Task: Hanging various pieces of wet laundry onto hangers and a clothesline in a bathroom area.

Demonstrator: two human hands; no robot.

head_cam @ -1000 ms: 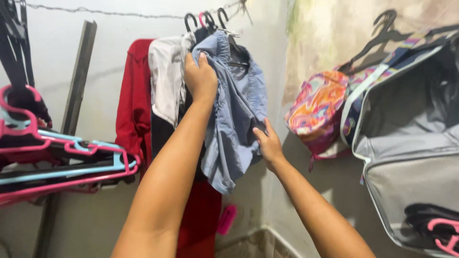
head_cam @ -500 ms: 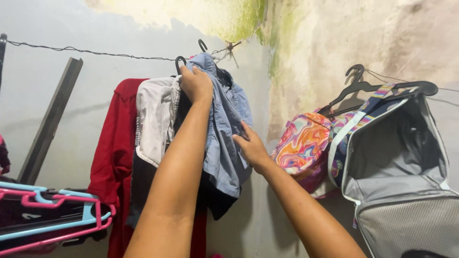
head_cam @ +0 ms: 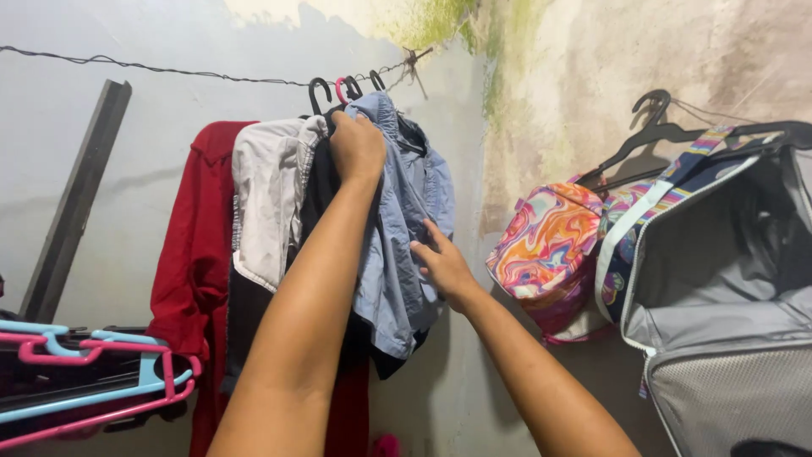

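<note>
While blue shorts (head_cam: 397, 220) hang off the wire (head_cam: 169, 72), both hands work them.
L hand (head_cam: 357, 145) grips waistband near hanger hooks (head_cam: 345, 87) — R hand (head_cam: 440, 262), fingers open, steadies the side.

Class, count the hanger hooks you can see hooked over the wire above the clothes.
3: a black hook on the left, a pink hook beside it, and a black hook nearest the corner, all on the wire. A fourth may sit behind the pink one; others may be hidden.

No packages, labels, signs or screens show anywhere here (only clothes, hangers and bags along the walls).
</note>
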